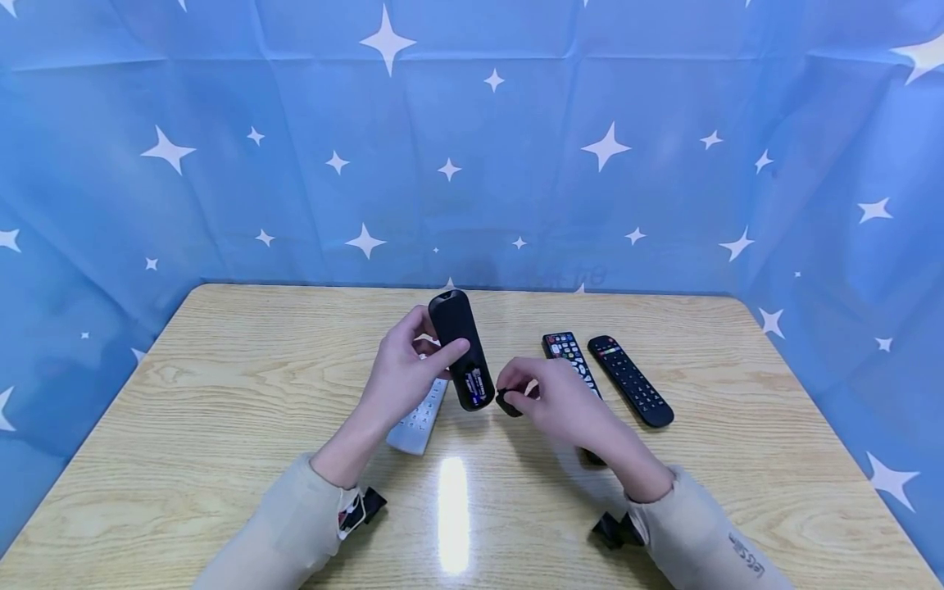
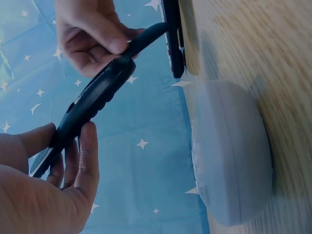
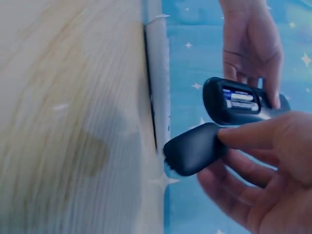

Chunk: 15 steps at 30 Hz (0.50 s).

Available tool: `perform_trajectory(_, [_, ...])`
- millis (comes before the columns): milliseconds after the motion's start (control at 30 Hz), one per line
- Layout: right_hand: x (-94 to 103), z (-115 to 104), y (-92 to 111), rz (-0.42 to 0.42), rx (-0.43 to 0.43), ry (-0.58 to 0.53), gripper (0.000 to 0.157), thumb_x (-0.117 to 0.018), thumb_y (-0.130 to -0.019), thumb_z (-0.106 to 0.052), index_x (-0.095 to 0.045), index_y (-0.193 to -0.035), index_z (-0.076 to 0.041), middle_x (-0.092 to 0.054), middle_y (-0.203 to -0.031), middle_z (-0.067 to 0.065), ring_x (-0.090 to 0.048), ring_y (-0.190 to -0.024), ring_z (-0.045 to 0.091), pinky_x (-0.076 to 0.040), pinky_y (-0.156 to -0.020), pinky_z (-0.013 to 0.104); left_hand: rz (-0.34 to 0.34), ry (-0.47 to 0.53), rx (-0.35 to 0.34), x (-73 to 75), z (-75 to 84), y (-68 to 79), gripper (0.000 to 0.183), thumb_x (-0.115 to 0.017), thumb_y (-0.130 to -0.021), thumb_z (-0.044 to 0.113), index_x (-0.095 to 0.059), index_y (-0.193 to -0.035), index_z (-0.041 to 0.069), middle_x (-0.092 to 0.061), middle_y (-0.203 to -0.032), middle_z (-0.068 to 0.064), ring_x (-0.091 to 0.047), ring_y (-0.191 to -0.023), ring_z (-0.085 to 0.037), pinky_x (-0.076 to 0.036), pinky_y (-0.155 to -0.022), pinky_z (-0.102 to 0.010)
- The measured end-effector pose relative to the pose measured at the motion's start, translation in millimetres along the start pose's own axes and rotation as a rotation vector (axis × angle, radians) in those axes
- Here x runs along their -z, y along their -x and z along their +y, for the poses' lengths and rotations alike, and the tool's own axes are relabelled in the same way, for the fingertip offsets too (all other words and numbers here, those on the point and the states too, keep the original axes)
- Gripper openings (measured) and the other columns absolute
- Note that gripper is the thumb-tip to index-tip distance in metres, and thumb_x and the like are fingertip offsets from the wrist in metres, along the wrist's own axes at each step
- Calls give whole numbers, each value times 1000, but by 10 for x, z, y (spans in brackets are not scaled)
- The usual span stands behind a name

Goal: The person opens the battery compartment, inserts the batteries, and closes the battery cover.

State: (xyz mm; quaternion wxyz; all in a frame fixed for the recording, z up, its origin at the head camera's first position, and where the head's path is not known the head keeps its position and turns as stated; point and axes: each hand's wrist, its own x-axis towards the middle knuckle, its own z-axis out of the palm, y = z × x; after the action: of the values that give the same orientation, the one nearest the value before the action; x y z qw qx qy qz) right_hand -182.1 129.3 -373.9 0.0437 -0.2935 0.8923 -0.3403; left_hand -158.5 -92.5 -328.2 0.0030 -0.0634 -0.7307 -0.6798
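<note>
My left hand [image 1: 404,365] grips a black remote control [image 1: 456,328] above the table, its back turned up toward the head camera. Two batteries [image 3: 240,100] lie side by side in the open compartment at its lower end, seen best in the right wrist view. Between thumb and fingers, my right hand [image 1: 556,397] pinches a small black battery cover [image 3: 192,148]. The cover is held just beside the compartment end of the remote. In the left wrist view the cover's edge [image 2: 148,39] shows close to the tip of the remote.
A white remote [image 1: 417,419] lies on the wooden table [image 1: 243,385] under my left hand. A black remote with coloured buttons [image 1: 564,348] is partly hidden by my right hand, and another black remote [image 1: 633,383] lies to its right. A blue star-patterned cloth [image 1: 472,205] hangs behind.
</note>
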Motion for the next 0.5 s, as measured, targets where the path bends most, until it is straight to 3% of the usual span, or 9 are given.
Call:
perform_trajectory(333, [69, -42, 18, 212, 35, -156, 15, -70, -88, -9, -67, -100, -19, -66, -90, -9, -62, -82, 5, -54, -67, 32, 6, -12, 7, 3, -19, -16, 23, -70, -88, 7, -54, -103, -1, -54, -93, -17, -64, -81, -38, -56, -69, -45])
perform_trajectory(500, [84, -62, 28, 261, 82, -206, 23, -69, -89, -8, -68, -109, -20, -66, -100, -9, -61, -89, 7, -55, -70, 32, 1, -7, 12, 7, -24, -19, 23, -69, -88, 7, -54, -103, -1, -54, -94, -17, -64, -82, -38, -56, -70, -48])
